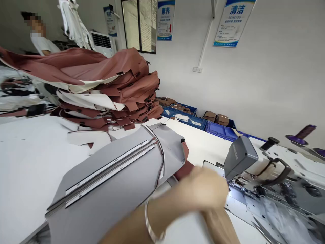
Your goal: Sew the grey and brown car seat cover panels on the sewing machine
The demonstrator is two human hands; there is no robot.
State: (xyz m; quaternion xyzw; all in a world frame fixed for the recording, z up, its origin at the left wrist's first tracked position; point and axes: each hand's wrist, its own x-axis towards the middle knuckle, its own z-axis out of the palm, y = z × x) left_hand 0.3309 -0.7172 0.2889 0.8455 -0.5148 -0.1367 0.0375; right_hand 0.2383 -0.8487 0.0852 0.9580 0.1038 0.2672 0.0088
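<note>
My left hand (207,188), with a silvery bangle at the wrist, is smeared by motion just left of the sewing machine (242,159). Its fingers are turned away, so I cannot see what they hold. Below it my right forearm (220,225) rises from the bottom edge; my right hand is hidden behind the left. Beside my left arm lies a large grey-backed cover piece (109,200), reddish-brown at its turned edge, with two white strips along a seam and a curved seam across it. A reddish-brown patch (185,169) shows between it and my left hand.
Stacked reddish-brown covers (122,81) fill the back left of the white table (22,152). Blue crates (188,118) with brown pieces stand by the wall. Scissors (264,230) and clear plastic (286,217) lie front right. A person (42,39) is at the far left.
</note>
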